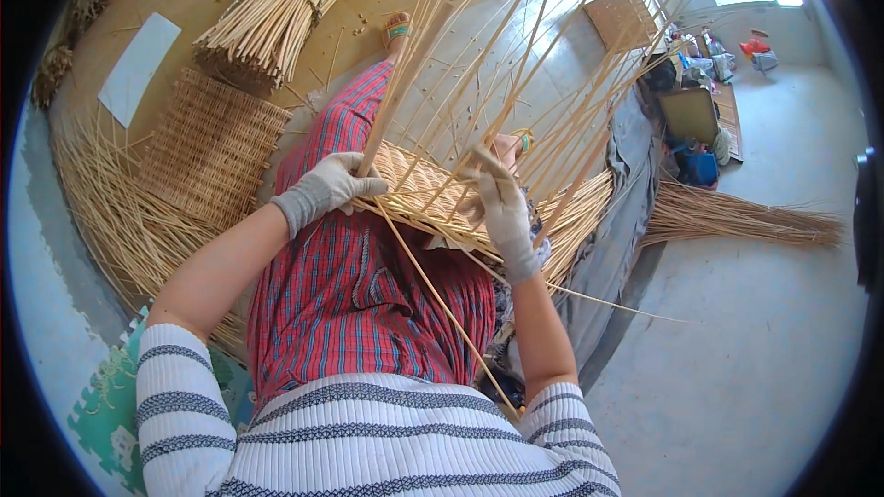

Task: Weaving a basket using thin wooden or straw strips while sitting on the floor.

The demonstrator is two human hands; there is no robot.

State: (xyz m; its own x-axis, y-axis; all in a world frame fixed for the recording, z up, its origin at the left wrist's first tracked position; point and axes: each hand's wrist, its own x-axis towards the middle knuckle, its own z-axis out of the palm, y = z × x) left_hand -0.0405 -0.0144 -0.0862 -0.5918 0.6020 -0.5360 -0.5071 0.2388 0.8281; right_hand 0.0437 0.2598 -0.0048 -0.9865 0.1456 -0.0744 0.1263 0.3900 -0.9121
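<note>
A partly woven wicker panel (419, 177) lies across my lap, its long upright rods fanning out away from me. My left hand (330, 188), in a pale knit glove, is closed at the panel's left end, thumb on the woven edge beside a thick flat stake (402, 87). My right hand (507, 216), gloved too, is raised at the right part of the panel among the upright rods. Its fingers are smeared by motion, so their grip is unclear. One loose rod (442, 306) slants from the near edge toward my right elbow.
A bundle of cut rods (276, 23) lies at the far left, near a finished woven panel (207, 147) and loose wicker (120, 207). Grey cloth (608, 221) and another long bundle (746, 216) are on the right. A cardboard box (620, 20) stands farther off.
</note>
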